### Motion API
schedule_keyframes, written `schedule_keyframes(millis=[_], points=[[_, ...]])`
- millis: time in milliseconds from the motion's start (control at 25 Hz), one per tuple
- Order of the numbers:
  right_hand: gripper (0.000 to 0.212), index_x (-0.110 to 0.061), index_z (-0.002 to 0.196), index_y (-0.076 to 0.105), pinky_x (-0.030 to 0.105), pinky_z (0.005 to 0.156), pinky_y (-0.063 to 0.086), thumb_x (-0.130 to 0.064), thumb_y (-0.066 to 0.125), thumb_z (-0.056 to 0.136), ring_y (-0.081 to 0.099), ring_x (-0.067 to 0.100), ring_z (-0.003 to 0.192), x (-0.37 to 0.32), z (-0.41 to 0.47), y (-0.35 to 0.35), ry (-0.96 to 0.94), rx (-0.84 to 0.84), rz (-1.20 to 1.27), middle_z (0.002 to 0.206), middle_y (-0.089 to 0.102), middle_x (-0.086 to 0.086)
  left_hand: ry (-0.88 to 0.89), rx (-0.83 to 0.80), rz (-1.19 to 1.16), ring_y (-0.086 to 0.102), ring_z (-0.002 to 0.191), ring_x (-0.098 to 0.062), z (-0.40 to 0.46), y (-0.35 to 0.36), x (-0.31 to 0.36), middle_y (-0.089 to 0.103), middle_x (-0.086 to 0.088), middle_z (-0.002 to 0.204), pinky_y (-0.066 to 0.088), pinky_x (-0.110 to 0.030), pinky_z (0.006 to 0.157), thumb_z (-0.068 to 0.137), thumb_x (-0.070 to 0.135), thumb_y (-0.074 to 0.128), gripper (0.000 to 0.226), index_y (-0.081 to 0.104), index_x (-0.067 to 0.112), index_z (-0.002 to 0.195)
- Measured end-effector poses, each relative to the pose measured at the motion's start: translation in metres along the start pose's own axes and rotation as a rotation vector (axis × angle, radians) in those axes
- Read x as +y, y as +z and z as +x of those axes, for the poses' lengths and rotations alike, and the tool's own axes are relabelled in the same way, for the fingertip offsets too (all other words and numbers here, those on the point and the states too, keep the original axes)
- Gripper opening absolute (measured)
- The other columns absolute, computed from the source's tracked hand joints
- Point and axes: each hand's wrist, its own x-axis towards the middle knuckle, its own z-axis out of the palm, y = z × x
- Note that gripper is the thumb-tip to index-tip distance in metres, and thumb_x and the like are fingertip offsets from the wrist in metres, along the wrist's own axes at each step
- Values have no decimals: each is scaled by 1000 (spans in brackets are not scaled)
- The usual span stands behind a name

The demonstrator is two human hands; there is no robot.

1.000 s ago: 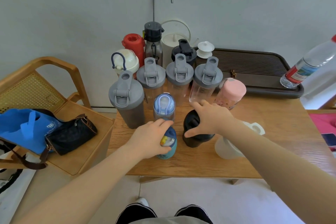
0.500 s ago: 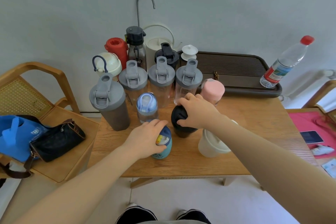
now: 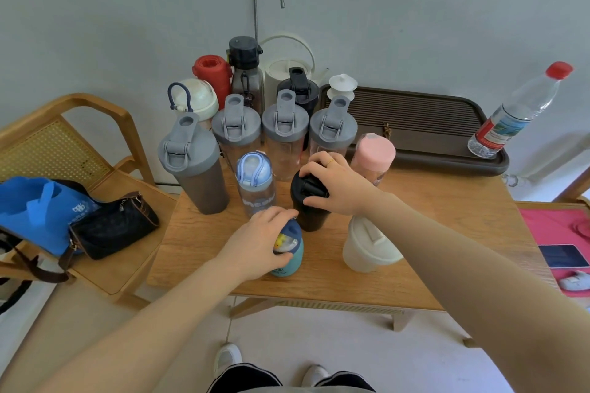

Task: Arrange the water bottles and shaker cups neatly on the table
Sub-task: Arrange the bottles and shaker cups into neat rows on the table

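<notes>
My left hand (image 3: 255,244) grips the top of a small teal bottle (image 3: 287,260) with a blue lid near the table's front. My right hand (image 3: 335,183) is closed over the lid of a black shaker cup (image 3: 308,210) standing just behind it. A white cup (image 3: 370,247) stands under my right forearm. A clear bottle with a blue lid (image 3: 255,182) and a pink-lidded bottle (image 3: 373,156) flank the black cup. Behind them stand several grey-lidded shakers (image 3: 285,128), with the dark one (image 3: 194,166) at the left.
At the back stand a red bottle (image 3: 212,73), a black-capped bottle (image 3: 244,73) and a white kettle (image 3: 281,73). A dark tray (image 3: 421,124) holds a plastic water bottle (image 3: 517,112). A wooden chair (image 3: 95,169) with bags is at left. The wooden table (image 3: 431,201) ends close in front.
The view shifted a little and the scene sits more to the right. Both hands keep their grips on the teal bottle and the black shaker cup, which stay almost in place.
</notes>
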Motion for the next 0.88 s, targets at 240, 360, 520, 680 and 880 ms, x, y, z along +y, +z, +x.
schedule_keyframes(millis=[240,360,520,680,880], points=[[82,-28,146,20,45,104,42,-42,66,80,38,29,133,13,-13,-12,41,4,74,156,15,4,75,172,53,35,127,-15,6,5,31,45,2,132,33,-34,107,80,37,63,58,43,20,131],[56,-18,135,42,39,95,48,-40,59,86,52,22,118,29,-37,-31,86,117,170,136,47,4,151,306,19,46,117,-20,10,2,44,52,-4,121,43,-38,99,76,31,69,51,52,14,122],[81,-27,141,32,39,104,42,-50,70,73,40,18,130,48,-86,-32,123,-264,96,146,37,-4,62,406,86,33,131,-31,40,-8,51,34,-15,142,31,-44,107,74,24,72,70,38,12,134],[107,-34,145,10,42,102,41,-53,75,63,24,21,137,44,-103,-16,94,-299,-173,154,17,-5,-98,120,65,16,140,-32,81,-16,50,10,-11,155,24,-46,112,75,35,70,89,14,25,144],[93,-30,141,21,42,111,25,-45,73,66,29,26,134,40,-84,-16,-136,-240,-426,149,29,0,-207,77,114,33,125,-37,88,-13,51,29,-10,141,41,-49,98,76,39,67,87,11,29,143]])
